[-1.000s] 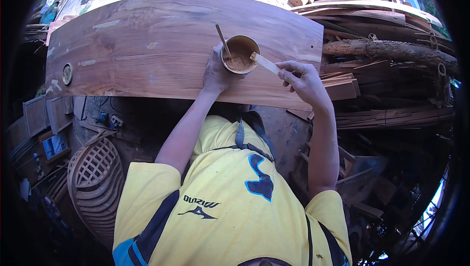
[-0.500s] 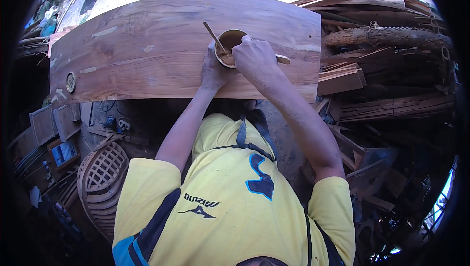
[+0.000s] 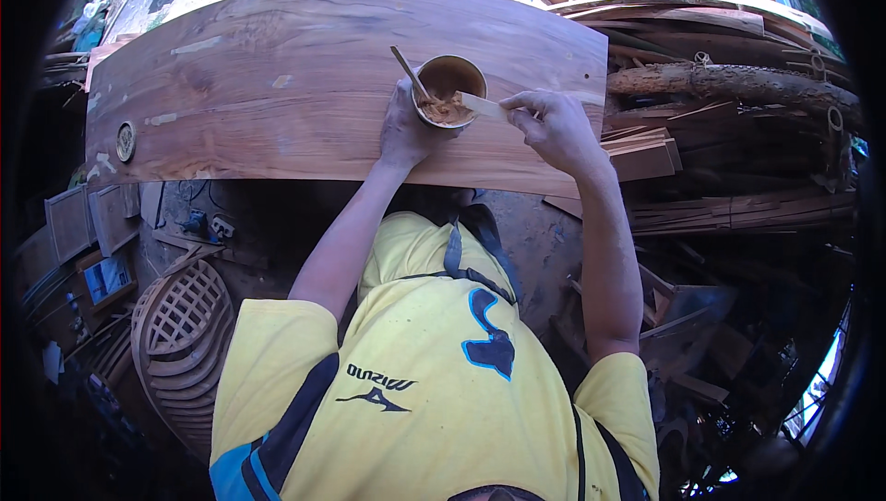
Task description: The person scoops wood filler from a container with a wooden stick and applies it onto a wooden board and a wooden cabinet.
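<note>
My left hand (image 3: 406,132) is wrapped round the side of a round can (image 3: 450,65), holding it tilted over the wooden board (image 3: 268,104). Tan, lumpy paste (image 3: 445,112) lies along the can's lower inside. A thin stick (image 3: 409,72) leans in the paste and pokes out past the rim at the upper left. Between the fingers of my right hand (image 3: 556,127) is a flat pale spatula (image 3: 484,106). Its blade reaches over the can's right rim, and its tip touches the paste.
A round lid (image 3: 126,142) rests at the board's left end. Light filler patches mark the board. Stacked planks and a log (image 3: 738,82) crowd the right side. A slatted, latticed wooden piece (image 3: 185,326) stands at lower left, near framed panels (image 3: 69,224).
My right hand has moved right, away from the can's mouth, and the spatula has swung so its blade now points into the can. My left hand keeps hold of the can.
</note>
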The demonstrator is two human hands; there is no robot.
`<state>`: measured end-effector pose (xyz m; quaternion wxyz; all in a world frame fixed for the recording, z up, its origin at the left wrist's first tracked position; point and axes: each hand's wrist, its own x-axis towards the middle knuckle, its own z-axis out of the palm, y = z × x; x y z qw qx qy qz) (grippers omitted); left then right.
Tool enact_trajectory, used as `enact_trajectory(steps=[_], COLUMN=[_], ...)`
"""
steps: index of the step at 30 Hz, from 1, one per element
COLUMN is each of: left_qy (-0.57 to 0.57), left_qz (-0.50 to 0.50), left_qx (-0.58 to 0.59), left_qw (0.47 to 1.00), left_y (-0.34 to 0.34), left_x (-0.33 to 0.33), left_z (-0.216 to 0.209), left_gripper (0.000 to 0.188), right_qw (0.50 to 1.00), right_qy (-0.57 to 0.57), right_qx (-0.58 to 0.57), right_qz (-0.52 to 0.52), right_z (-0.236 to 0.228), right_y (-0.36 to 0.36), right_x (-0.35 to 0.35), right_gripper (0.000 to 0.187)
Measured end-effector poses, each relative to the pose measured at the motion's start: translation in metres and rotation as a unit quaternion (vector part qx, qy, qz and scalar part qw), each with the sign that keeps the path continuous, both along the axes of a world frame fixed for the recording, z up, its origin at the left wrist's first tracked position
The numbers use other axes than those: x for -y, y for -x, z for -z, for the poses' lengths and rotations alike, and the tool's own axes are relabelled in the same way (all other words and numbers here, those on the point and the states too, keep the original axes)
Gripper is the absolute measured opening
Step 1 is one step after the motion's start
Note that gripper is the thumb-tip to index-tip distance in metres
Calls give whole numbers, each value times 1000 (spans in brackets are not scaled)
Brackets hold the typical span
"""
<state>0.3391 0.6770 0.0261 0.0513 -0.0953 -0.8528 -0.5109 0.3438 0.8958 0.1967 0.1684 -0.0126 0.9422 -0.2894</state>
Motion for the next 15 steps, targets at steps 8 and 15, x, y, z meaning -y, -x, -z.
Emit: enact_trajectory(steps=[8, 15], left_qy=[27, 19], left_qz=[-8, -9], left_qx=[8, 58], left_qw=[1000, 998], left_y=[2, -3], left_x=[-2, -5], left_z=[10, 2], left_gripper=[115, 110], right_qw=[932, 1000], right_qy=[-309, 22], right_qx=[-92, -10], right_qz=[-166, 14], right_z=[20, 2], right_y=[9, -21], right_x=[74, -7], right_gripper=[22, 24])
